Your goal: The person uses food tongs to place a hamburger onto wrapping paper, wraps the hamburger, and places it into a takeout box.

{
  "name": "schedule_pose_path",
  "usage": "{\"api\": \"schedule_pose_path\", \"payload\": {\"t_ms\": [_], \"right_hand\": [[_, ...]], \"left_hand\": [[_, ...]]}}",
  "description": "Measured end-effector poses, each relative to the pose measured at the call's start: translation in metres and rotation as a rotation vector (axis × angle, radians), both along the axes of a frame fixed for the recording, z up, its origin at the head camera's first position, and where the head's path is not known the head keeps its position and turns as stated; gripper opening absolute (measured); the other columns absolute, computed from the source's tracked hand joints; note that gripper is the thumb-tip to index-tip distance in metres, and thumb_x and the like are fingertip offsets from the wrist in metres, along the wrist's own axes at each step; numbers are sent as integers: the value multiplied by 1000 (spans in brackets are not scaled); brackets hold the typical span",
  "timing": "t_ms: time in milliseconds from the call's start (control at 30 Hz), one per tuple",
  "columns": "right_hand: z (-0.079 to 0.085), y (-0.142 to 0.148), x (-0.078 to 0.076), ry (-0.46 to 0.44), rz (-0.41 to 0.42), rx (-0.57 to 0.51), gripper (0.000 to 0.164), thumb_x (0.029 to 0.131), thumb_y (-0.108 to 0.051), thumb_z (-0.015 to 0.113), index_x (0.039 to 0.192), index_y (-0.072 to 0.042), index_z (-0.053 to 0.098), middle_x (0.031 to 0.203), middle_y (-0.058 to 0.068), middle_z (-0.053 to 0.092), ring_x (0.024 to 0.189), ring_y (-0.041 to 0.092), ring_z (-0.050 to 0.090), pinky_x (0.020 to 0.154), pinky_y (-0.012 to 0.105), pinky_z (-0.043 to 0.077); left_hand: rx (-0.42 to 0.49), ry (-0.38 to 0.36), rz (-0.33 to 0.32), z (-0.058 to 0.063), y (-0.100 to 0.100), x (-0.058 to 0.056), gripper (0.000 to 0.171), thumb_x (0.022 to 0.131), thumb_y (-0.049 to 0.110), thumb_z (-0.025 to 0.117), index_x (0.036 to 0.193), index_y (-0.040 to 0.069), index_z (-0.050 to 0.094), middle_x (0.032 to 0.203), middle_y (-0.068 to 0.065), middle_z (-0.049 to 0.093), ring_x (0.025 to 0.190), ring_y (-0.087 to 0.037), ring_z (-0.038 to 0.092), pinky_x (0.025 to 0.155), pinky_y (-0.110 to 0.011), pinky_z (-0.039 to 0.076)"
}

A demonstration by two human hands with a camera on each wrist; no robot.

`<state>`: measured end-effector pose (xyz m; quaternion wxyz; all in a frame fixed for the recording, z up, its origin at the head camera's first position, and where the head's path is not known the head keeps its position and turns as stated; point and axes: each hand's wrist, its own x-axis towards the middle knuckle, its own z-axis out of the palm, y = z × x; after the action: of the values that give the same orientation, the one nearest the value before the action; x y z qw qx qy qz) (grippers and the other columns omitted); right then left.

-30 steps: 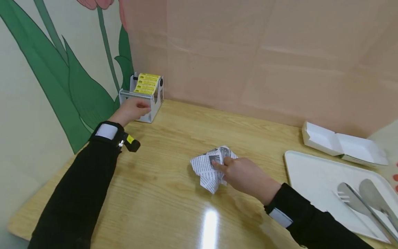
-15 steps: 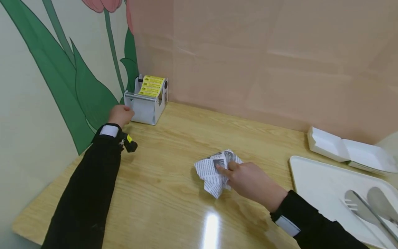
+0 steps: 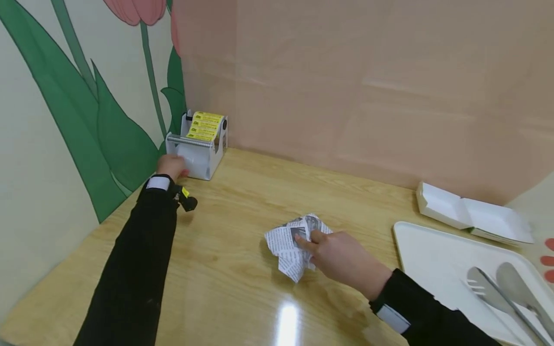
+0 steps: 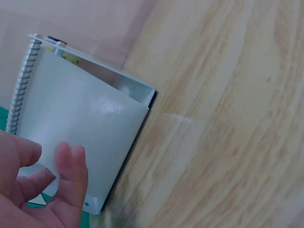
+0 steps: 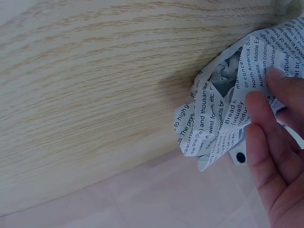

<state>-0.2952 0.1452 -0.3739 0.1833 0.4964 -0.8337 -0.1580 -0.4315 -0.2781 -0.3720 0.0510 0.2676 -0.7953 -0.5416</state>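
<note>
In the head view, my left hand [image 3: 170,166] is at the lower left front of a white tape dispenser [image 3: 200,161]. The dispenser carries a roll of yellow printed labels [image 3: 204,126] behind a serrated bar. In the left wrist view, loosely bent fingers and thumb are in front of the dispenser's smooth face, with a gap between them and nothing visibly held; whether they touch it I cannot tell. My right hand [image 3: 342,259] pinches a crumpled newsprint-patterned paper wrap [image 3: 283,245] at mid-table, its index finger lying on top. Whatever the wrap contains is hidden.
At the right lies a white tray [image 3: 426,250] with a fork [image 3: 484,288] and another metal utensil [image 3: 515,283] on it. An unfolded white paper box [image 3: 446,204] sits behind the tray. Brown paper covers the back wall [image 3: 346,86]; the wooden table [image 3: 225,269] meets it.
My left hand has moved down and left from in front of the dispenser's bar to its lower left corner. The right hand keeps its hold on the paper wrap. The head view shifts slightly.
</note>
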Motion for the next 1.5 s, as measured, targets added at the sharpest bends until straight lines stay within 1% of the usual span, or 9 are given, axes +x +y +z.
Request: {"api": "schedule_pose_path", "payload": {"t_ms": [67,233,367,500,700,833,1067,1367,1500], "right_hand": [[-1,-1,-1,-1,0,7,56,74,-32,83,125,-13,68,75,0,47,50,6,27,41,21,29],[-1,-1,0,-26,-10,5,56,75,-31,83,125,-12,67,74,-1,44,50,5,25,42,20,27],[1,3,0,-47,-23,2,56,74,-30,84,124,-11,68,72,-2,40,50,5,24,42,20,25],[3,6,0,-46,-19,-11,55,74,-28,84,123,-11,68,71,-3,38,50,5,23,43,20,24],[3,9,1,-56,-23,-17,55,74,-27,84,124,-11,68,72,-3,36,50,5,21,43,20,23],[2,9,1,-62,-25,-22,55,74,-26,84,124,-11,68,72,-3,35,50,5,21,43,20,23],[1,9,0,-60,-39,-16,54,75,-26,83,125,-12,67,72,-3,35,49,5,22,42,21,24],[0,10,1,-46,-32,-41,55,73,-26,84,124,-12,68,73,-3,36,49,4,22,41,20,24],[1,10,1,-42,-29,-43,54,73,-25,84,124,-12,68,73,-3,36,49,4,22,41,20,24]], "left_hand": [[102,28,33,-2,-1,1,45,103,21,34,138,-5,45,99,-11,59,56,-3,55,59,-18,48],[297,132,82,-6,2,2,47,103,23,44,139,-7,41,85,-6,57,57,-4,58,57,-16,50],[310,142,90,-8,5,-1,49,103,28,43,142,-2,40,87,-4,54,61,-5,57,59,-16,48],[314,168,110,-2,10,-6,49,103,28,45,146,7,40,95,-1,52,63,-3,54,56,-16,44],[370,225,108,7,17,-8,42,102,24,50,138,4,47,91,-2,53,62,-4,51,55,-15,44],[348,212,99,6,17,-10,39,102,28,48,131,2,49,85,-2,53,65,-6,54,59,-15,47],[271,153,71,8,17,-10,46,105,30,41,143,3,42,87,-4,50,66,-6,53,61,-15,47],[85,99,44,7,13,-17,42,105,29,40,132,-1,47,62,2,51,50,-6,49,62,-23,47],[24,100,36,4,12,-18,43,105,28,41,135,-3,46,58,4,51,48,-5,51,62,-25,48]]}}
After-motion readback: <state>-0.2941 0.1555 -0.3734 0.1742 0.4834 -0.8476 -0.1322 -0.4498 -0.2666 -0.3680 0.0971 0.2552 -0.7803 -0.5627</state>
